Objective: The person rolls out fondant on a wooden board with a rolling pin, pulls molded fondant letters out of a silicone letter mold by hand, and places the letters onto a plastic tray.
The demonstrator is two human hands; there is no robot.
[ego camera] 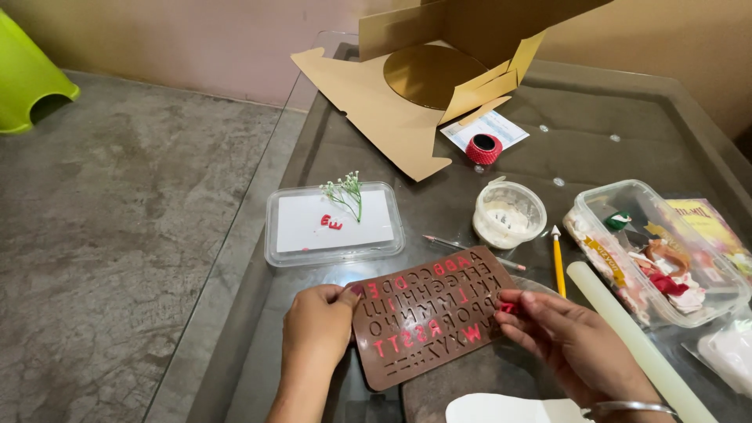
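Observation:
A brown flexible letter mould (427, 312) lies on the glass table (627, 125) in front of me, with red paste filling some of its letter cavities. My left hand (317, 333) grips the mould's left edge, thumb on top. At the mould's right edge, my right hand (568, 337) pinches a small red piece (507, 307) between its fingertips. A clear lidded box (333, 223) beyond the mould carries a small red letter piece (331, 222) and a sprig of tiny white flowers (345, 192).
A pale rolling pin (627, 333) lies by my right hand, with a yellow tool (558, 262) and a thin tool (462, 247) nearby. A small round tub (509, 214), a red ribbon roll (483, 148), an open cardboard box (439, 70) and a clear container of scraps (654, 251) stand farther back.

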